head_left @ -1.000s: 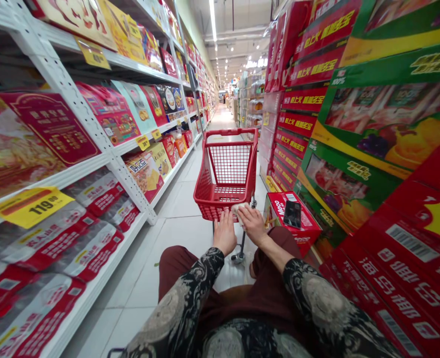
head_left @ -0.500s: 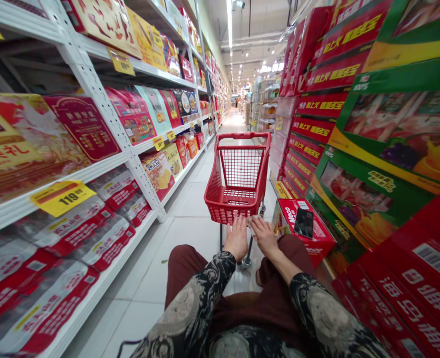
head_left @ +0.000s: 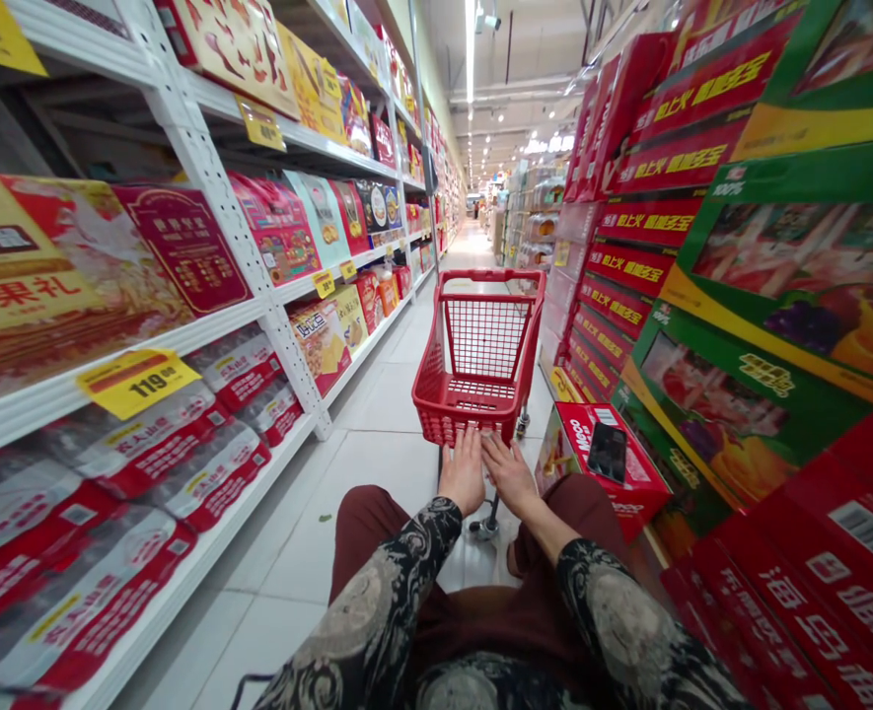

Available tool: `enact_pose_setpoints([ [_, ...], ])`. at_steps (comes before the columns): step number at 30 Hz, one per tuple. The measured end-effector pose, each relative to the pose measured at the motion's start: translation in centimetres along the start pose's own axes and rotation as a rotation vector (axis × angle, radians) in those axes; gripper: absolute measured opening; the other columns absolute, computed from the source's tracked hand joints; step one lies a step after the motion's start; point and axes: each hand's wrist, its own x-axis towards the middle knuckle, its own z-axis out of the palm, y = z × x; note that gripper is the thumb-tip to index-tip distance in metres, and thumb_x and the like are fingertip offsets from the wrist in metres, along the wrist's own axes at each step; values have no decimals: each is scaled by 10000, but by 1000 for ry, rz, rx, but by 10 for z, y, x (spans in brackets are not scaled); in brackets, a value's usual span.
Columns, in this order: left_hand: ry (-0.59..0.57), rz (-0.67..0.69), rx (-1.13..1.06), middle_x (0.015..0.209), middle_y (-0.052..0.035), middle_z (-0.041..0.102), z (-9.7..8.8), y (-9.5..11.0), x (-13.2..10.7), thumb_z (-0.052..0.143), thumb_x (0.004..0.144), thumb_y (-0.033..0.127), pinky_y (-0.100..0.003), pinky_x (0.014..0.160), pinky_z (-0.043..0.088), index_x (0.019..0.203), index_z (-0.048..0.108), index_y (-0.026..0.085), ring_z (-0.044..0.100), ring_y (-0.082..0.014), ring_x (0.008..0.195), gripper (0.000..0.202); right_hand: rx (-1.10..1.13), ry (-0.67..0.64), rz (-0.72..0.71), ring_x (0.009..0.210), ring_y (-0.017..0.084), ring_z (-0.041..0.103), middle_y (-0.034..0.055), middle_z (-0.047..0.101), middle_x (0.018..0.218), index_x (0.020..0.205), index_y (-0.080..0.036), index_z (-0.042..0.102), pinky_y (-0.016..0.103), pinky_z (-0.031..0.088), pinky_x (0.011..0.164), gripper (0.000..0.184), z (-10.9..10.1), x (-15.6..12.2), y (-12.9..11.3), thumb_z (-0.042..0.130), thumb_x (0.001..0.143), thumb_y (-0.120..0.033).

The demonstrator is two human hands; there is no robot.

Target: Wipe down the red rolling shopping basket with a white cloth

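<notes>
Both hands are on the back rim of a red shopping cart [head_left: 447,394]. The left hand [head_left: 464,473] and right hand [head_left: 510,475] now stand closer together, and the small white thing seen earlier under the right hand no longer shows. The fingers [head_left: 466,446] lie a little spread over the rim; how tight, I cannot tell. Right of the cart, a phone [head_left: 607,452] lies on a red box [head_left: 632,490].

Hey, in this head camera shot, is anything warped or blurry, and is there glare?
Head view: wide-angle distortion bends the white shelf upright; the ceiling light strip blooms; the red shopping cart looks sharp, without obvious blur.
</notes>
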Motion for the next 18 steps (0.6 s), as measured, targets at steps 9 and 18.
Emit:
enact_pose_setpoints([
  [9,60,-132,-47,1502,-124,97,-18,-19,11,419,650,93,-485,1091,176,1398,146,50,89,-251,1376,798,-34,243,33,1333,230,248,99,463,1339,1303,-172,438,472,162,1073,515,-54,50,7,460,791,-128],
  [18,-2,-68,-34,1500,-115,116,-5,-21,3,420,677,133,-471,1094,176,1399,145,61,95,-238,1376,776,-61,-57,-92,1267,240,366,118,494,1308,1247,-155,501,476,239,1044,417,-2,32,-17,466,832,-140],
])
